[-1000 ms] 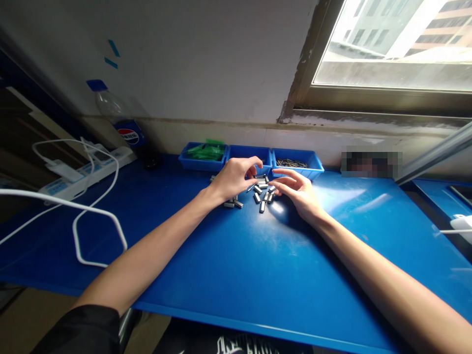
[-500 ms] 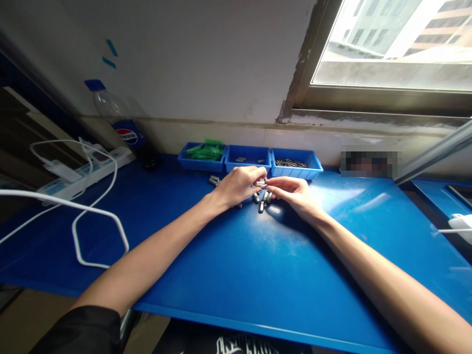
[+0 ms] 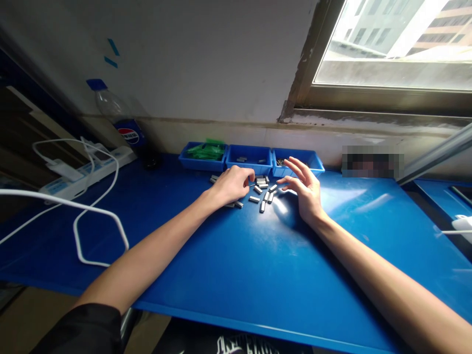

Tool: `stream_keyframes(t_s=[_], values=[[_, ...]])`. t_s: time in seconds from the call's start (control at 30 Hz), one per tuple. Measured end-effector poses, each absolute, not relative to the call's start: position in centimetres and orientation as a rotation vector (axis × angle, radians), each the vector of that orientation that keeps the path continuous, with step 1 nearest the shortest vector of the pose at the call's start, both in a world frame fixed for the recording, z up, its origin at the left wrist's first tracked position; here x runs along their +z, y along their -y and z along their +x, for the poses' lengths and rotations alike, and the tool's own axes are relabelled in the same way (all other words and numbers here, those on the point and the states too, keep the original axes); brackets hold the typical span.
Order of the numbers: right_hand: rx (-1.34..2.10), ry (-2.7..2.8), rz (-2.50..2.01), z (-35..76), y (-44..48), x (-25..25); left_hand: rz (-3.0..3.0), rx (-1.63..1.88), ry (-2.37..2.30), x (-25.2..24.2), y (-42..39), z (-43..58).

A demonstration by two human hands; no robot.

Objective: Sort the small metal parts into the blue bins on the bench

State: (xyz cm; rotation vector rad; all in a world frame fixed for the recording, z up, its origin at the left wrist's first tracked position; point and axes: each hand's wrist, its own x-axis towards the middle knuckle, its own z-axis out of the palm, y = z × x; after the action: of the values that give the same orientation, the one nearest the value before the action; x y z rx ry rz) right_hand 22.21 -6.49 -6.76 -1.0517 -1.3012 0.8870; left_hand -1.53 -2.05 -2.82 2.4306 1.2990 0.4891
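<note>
Several small grey metal pieces [image 3: 262, 192] lie scattered on the blue table top [image 3: 236, 265] in front of three blue bins. My left hand [image 3: 232, 184] rests on the table just left of the pieces, its fingers curled in. What they hold, if anything, is hidden. My right hand [image 3: 304, 190] hovers just right of the pieces with its fingers spread and nothing in them. The left bin [image 3: 202, 156] holds green parts, the middle bin [image 3: 249, 158] a few metal pieces, and the right bin [image 3: 297, 162] thin dark pins.
A cola bottle [image 3: 123, 123] with a blue cap stands against the wall at the back left. A white power strip [image 3: 86, 169] and looping white cables [image 3: 96, 216] lie on the left. A white object [image 3: 463, 227] sits at the right edge. A window is at the upper right.
Half a second ago both hands met over the pieces, fingertips together. Now they are apart: my right hand has drawn right and spread its fingers, and my left hand has curled and shifted slightly left.
</note>
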Motion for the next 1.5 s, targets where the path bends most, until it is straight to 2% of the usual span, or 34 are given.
stream_keyframes(t_s=[0.2,0.53,0.77,0.93,1.07,1.27,1.4,1.5], values=[[0.916,1.317,-1.056,22.1,6.6,-6.6,2.475,0.530,-1.289,-2.4,2.0,-1.8],[1.106,1.375,-1.085,21.5,7.0,-5.8,2.281,1.032,-0.883,-2.0,1.5,-1.4],[1.192,1.429,-1.081,22.0,7.3,-5.5,2.296,1.064,-0.783,-2.4,2.3,-0.7],[1.162,1.406,-1.051,22.3,7.0,-5.7,2.334,0.945,-0.770,-2.5,2.3,-0.6],[1.042,1.367,-1.061,22.1,6.7,-5.8,2.482,0.806,-0.880,-0.6,2.1,-1.6],[0.762,1.228,-1.044,22.6,5.8,-6.2,2.545,0.231,-1.321,3.0,1.7,-5.4],[0.700,1.262,-1.087,23.0,5.5,-6.9,2.388,-0.210,-1.611,3.3,1.5,-7.0],[0.613,1.349,-1.193,22.7,6.0,-6.9,2.354,-0.373,-1.628,2.9,1.4,-7.1]])
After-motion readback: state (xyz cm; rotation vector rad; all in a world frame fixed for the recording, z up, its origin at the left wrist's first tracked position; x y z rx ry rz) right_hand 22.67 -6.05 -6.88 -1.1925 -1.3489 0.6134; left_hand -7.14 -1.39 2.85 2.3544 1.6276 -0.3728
